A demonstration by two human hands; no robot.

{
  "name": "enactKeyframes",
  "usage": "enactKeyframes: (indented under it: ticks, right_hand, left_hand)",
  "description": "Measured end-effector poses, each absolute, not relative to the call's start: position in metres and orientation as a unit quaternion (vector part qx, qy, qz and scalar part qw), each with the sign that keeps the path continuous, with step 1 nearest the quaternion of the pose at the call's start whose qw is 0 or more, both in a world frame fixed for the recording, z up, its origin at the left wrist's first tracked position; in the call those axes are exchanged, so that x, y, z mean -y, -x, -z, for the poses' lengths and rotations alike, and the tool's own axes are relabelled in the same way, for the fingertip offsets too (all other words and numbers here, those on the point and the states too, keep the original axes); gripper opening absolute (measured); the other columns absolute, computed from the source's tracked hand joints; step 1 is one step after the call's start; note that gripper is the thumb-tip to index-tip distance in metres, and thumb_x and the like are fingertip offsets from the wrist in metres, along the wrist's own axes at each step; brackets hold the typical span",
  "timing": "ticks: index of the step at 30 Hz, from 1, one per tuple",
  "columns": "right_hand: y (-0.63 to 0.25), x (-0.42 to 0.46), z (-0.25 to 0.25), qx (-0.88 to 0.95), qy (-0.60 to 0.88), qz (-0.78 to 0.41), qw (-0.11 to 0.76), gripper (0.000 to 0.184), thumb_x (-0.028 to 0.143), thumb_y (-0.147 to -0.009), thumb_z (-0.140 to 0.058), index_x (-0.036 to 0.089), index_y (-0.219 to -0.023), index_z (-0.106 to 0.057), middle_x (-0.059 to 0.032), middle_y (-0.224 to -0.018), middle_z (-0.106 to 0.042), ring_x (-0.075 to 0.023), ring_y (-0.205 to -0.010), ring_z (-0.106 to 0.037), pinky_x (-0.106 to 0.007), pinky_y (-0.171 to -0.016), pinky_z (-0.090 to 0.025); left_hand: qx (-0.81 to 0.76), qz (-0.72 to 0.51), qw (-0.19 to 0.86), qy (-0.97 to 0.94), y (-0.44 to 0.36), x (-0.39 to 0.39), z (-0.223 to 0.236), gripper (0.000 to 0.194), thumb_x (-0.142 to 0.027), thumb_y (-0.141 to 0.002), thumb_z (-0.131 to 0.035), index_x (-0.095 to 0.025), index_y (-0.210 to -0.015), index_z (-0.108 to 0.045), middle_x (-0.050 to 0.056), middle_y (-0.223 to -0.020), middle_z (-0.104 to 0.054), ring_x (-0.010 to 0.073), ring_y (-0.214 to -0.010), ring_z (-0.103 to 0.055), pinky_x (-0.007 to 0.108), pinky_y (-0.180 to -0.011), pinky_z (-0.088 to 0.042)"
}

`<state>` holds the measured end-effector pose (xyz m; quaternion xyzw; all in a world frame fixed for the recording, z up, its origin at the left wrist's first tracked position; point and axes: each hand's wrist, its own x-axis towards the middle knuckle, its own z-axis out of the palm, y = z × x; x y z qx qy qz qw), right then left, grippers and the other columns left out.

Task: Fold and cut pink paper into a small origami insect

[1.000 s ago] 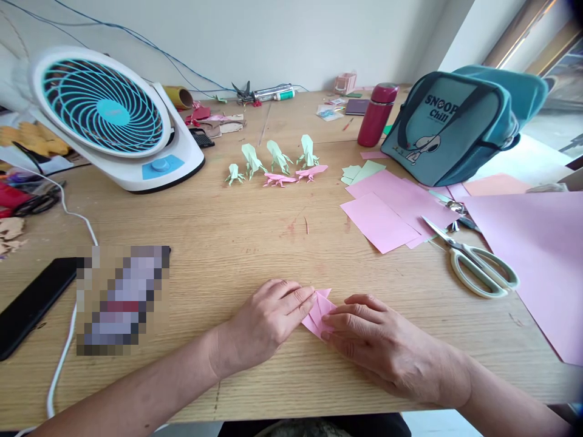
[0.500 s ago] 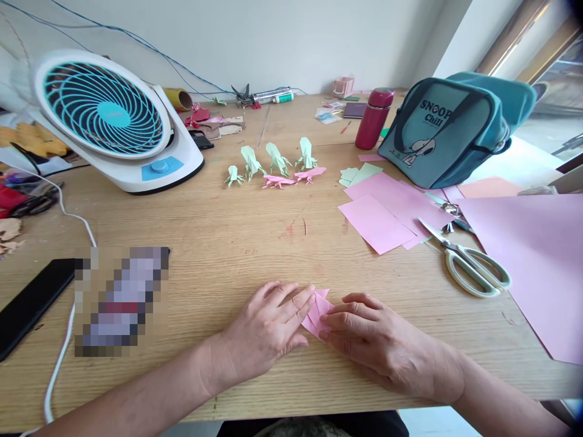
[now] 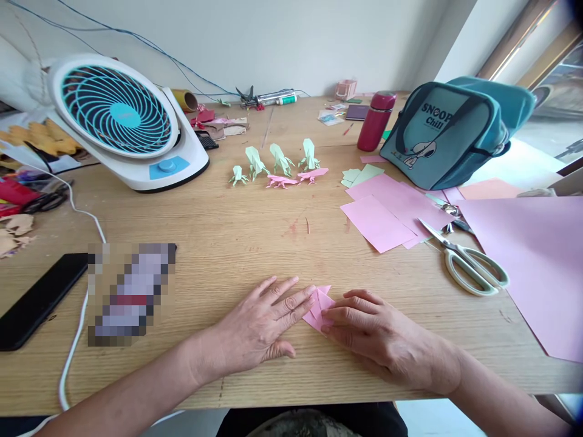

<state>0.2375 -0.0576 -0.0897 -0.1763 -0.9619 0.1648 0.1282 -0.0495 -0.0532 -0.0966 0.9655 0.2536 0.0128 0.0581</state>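
Note:
A small folded piece of pink paper [image 3: 318, 308] lies flat on the table near its front edge, with creases and a pointed corner at its top right. My left hand [image 3: 262, 328] rests palm down to its left, fingers spread, with fingertips touching the paper's upper left edge. On the other side my right hand [image 3: 387, 343] has its fingers and thumb closed on the paper's right edge. Farther back stand several light green folded paper figures [image 3: 281, 159], and in front of them are two pink folded figures [image 3: 312, 175].
Scissors [image 3: 473, 264] lie to the right beside pink sheets [image 3: 378, 223] and a large pink sheet [image 3: 523, 255]. A blue bag [image 3: 441, 139] and a red flask [image 3: 376, 121] stand behind. Leftward are a fan [image 3: 122, 115], a black phone-like slab [image 3: 43, 300] and a white cable [image 3: 75, 334].
My left hand's fingers have spread apart, and its thumb has moved left, away from the paper. My right hand keeps its grip. The view has shifted slightly.

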Motion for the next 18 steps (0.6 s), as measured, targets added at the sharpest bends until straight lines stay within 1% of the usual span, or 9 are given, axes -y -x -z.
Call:
enactKeyframes:
  ticks: [2, 8, 11, 14, 16, 18]
  right_hand:
    - [-0.238, 0.058, 0.090, 0.961, 0.178, -0.169, 0.130, 0.032, 0.014, -0.097, -0.044, 0.012, -0.126, -0.059, -0.0154, -0.124, -0.062, -0.0263, -0.111, -0.054, -0.047, -0.102, -0.041]
    - [-0.237, 0.058, 0.092, 0.958, 0.176, -0.179, 0.140, 0.033, 0.012, -0.097, -0.043, 0.013, -0.126, -0.058, -0.0144, -0.125, -0.062, -0.0248, -0.111, -0.055, -0.046, -0.103, -0.040]
    - [-0.237, 0.058, 0.092, 0.957, 0.173, -0.179, 0.146, 0.033, 0.011, -0.097, -0.043, 0.013, -0.125, -0.059, -0.0148, -0.125, -0.062, -0.0251, -0.111, -0.055, -0.047, -0.103, -0.040]
    - [-0.237, 0.058, 0.093, 0.958, 0.175, -0.170, 0.152, 0.034, 0.012, -0.097, -0.043, 0.014, -0.127, -0.059, -0.0149, -0.125, -0.062, -0.0259, -0.113, -0.055, -0.046, -0.102, -0.041]
    - [-0.237, 0.058, 0.094, 0.958, 0.176, -0.164, 0.153, 0.034, 0.012, -0.096, -0.045, 0.014, -0.127, -0.059, -0.0146, -0.124, -0.063, -0.0255, -0.112, -0.056, -0.046, -0.102, -0.042]
    - [-0.238, 0.058, 0.094, 0.959, 0.175, -0.164, 0.153, 0.035, 0.012, -0.096, -0.045, 0.014, -0.129, -0.058, -0.0142, -0.122, -0.064, -0.0244, -0.111, -0.057, -0.045, -0.102, -0.042]
  left_hand:
    - [-0.251, -0.014, 0.061, -0.966, 0.052, 0.054, 0.096, 0.078, -0.061, -0.093, -0.042, -0.018, -0.155, -0.023, 0.009, -0.159, -0.031, 0.0350, -0.145, -0.025, 0.052, -0.115, -0.027]
    - [-0.245, -0.011, 0.063, -0.967, 0.062, 0.057, 0.091, 0.073, -0.061, -0.093, -0.042, -0.022, -0.153, -0.029, 0.007, -0.160, -0.030, 0.0340, -0.146, -0.025, 0.050, -0.117, -0.026]
    - [-0.252, -0.038, 0.066, -0.965, 0.061, 0.054, 0.089, 0.063, -0.053, -0.098, -0.039, -0.019, -0.151, -0.035, 0.007, -0.157, -0.036, 0.0307, -0.146, -0.028, 0.049, -0.118, -0.024]
    - [-0.302, -0.080, 0.069, -0.947, 0.051, 0.050, 0.087, 0.052, -0.042, -0.103, -0.034, -0.017, -0.149, -0.038, 0.008, -0.154, -0.042, 0.0255, -0.145, -0.030, 0.046, -0.119, -0.023]
    - [-0.321, -0.077, 0.082, -0.940, 0.041, 0.049, 0.086, 0.051, -0.038, -0.104, -0.031, -0.017, -0.150, -0.035, 0.007, -0.156, -0.038, 0.0239, -0.148, -0.024, 0.045, -0.120, -0.021]
    - [-0.285, -0.045, 0.108, -0.951, 0.032, 0.050, 0.087, 0.058, -0.041, -0.104, -0.031, -0.015, -0.155, -0.023, 0.008, -0.160, -0.029, 0.0245, -0.150, -0.016, 0.047, -0.122, -0.014]
